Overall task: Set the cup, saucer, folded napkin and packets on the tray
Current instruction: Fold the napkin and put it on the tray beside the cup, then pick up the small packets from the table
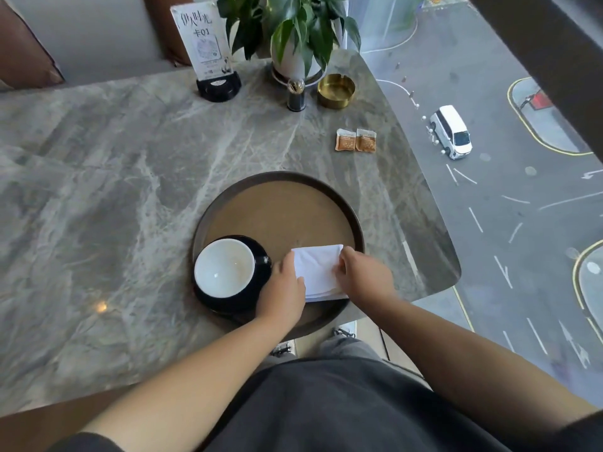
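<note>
A round brown tray (pixel 280 207) with a dark rim lies on the marble table. On its near left part a black cup (pixel 225 267), white inside, stands on a black saucer (pixel 262 257). A folded white napkin (pixel 318 270) rests on the tray's near right part. My left hand (pixel 284 288) holds the napkin's left edge and my right hand (pixel 365 277) pinches its right edge. Two orange-brown packets (pixel 355 140) lie side by side on the table beyond the tray, to the right.
At the table's far edge stand a card holder (pixel 218 86), a small dark shaker (pixel 296 96), a brass ashtray (pixel 336 91) and a potted plant (pixel 293 31). The table's curved right edge (pixel 434 203) borders a window over a street.
</note>
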